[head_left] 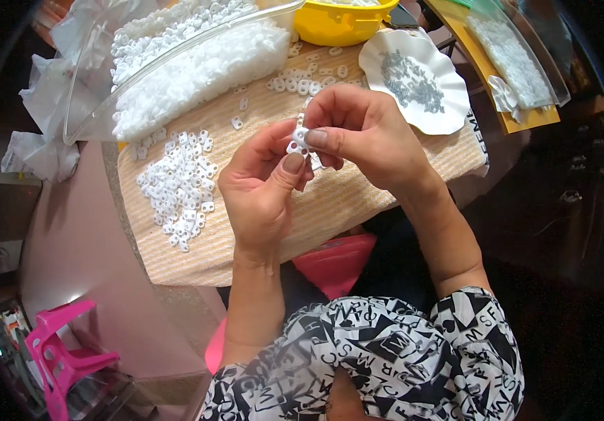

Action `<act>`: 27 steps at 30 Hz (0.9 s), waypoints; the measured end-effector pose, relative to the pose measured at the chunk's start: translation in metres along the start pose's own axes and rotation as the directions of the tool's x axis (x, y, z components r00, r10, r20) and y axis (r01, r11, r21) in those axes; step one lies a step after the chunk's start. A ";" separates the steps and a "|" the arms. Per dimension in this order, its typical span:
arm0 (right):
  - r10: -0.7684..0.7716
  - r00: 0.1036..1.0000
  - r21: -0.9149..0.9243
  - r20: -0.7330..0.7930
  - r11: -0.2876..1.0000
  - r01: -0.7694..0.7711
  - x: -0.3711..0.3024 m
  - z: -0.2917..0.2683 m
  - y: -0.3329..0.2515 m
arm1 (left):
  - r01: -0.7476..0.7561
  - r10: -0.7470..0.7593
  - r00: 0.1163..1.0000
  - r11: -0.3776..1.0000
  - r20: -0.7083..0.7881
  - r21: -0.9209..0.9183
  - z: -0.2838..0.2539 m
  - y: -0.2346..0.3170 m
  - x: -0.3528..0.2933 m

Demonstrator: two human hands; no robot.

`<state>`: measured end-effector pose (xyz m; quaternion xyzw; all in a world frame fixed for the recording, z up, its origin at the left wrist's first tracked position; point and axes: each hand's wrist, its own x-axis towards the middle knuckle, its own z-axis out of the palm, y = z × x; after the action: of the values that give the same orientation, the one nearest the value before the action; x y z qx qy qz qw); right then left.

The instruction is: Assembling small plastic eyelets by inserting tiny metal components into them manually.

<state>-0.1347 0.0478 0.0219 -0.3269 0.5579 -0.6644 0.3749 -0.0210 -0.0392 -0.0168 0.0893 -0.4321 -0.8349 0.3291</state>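
Above the middle of the cloth-covered table, my two hands meet fingertip to fingertip. My left hand (256,200) is closed, thumb and fingers pinching a small white plastic piece with two holes (295,148). Thumb and forefinger of my right hand (375,133) are pressed on a rounded white piece (300,133) directly against it. My fingers partly cover both pieces, so I cannot tell whether they are joined. A heap of similar white two-hole pieces (179,184) lies left of my hands. More rounded white pieces (303,86) lie in a loose group just beyond them.
A large clear tub (77,116) full of white pieces stands at the far left, beside a yellow bowl (340,29). A white wavy-edged dish (449,119) at the right holds small grey parts (414,81). Farther right is a clear container (516,63). A pink stool (70,354) stands lower left.
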 end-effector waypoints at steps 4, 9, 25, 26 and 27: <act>-0.006 0.999 0.002 0.039 1.000 0.005 -0.002 -0.003 -0.003 | 0.020 -0.017 0.993 1.000 0.115 -0.021 -0.007 -0.001 -0.001; 0.006 0.998 0.035 0.061 0.999 -0.008 -0.004 0.001 -0.004 | 0.022 -0.020 0.994 1.000 0.107 -0.017 -0.006 0.000 -0.002; -0.060 0.998 0.047 -0.033 0.997 0.062 -0.011 0.011 -0.008 | -0.251 0.245 0.966 0.965 0.080 0.075 -0.003 -0.014 -0.004; -0.066 0.998 0.040 -0.018 0.997 0.067 -0.011 0.010 -0.009 | -0.249 0.241 0.966 0.965 0.096 0.077 -0.003 -0.014 -0.003; -0.066 0.998 0.042 -0.020 0.997 0.066 -0.011 0.008 -0.008 | -0.247 0.237 0.965 0.966 0.112 0.080 -0.003 -0.014 -0.003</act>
<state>-0.1235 0.0547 0.0312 -0.3309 0.5357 -0.6912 0.3546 -0.0244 -0.0335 -0.0296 0.0084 -0.4944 -0.7707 0.4018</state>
